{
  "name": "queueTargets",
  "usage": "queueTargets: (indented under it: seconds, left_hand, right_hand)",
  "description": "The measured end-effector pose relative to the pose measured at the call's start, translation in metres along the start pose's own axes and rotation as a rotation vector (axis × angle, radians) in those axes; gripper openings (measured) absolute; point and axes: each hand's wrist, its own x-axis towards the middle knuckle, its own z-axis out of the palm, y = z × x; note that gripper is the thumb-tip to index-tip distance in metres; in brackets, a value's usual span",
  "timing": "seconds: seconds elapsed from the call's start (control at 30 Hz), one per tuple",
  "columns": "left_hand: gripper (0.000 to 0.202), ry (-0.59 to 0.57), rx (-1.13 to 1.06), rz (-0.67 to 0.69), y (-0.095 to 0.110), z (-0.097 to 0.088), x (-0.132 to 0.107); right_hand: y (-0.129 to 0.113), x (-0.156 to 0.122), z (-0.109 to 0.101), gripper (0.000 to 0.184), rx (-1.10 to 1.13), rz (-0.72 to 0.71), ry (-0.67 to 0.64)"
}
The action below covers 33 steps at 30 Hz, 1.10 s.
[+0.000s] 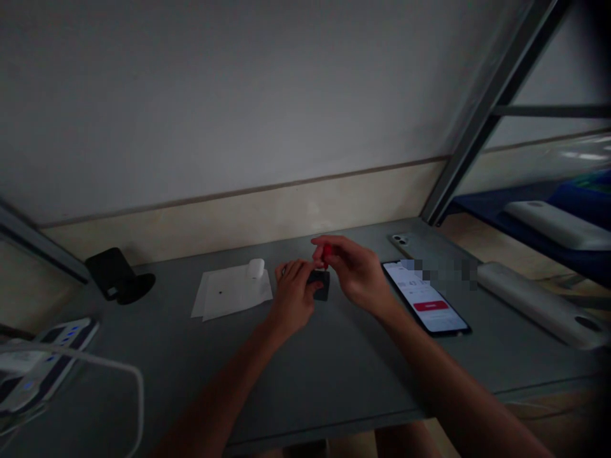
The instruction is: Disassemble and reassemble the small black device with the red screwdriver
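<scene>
On the grey desk (353, 369), a small dark flat rectangular object (323, 290) lies under my left hand (296, 289). The thumb and fingers of that hand press on it and keep hold of it; part of its surface is covered. Above its far edge, my right hand (358, 270) pinches a small red-handled tool (327, 254), upright, pointing down toward the dark object. The tool's tip is too small and dim to make out, and I cannot tell whether it touches. White papers (233, 299) lie left of my hands, with a white rounded case (256, 268) on them.
To the right lies a phone with a lit screen (429, 305), with another phone (401, 242) behind it. A long pale object (539, 305) is farther right. At the left are a black stand (117, 280), a white-and-dark device (62, 350) and a white cable (138, 394). A wall stands behind.
</scene>
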Motion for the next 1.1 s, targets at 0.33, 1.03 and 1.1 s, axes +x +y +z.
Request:
queueTargets:
  seconds: [0.33, 1.03, 1.1]
  left_hand:
    - [0.047, 0.009, -0.444, -0.261, -0.045, -0.014, 0.01]
    - [0.025, -0.248, -0.824, -0.251, -0.014, 0.013, 0.003]
    - [0.024, -0.248, -0.808, -0.251, -0.013, 0.013, 0.003]
  right_hand:
    - [0.01, 0.003, -0.006, 0.015, -0.113, -0.065, 0.066]
    - [0.008, -0.002, 0.001, 0.018, -0.038, 0.036, 0.093]
    - [0.009, -0.002, 0.001, 0.018, -0.032, 0.032, 0.102]
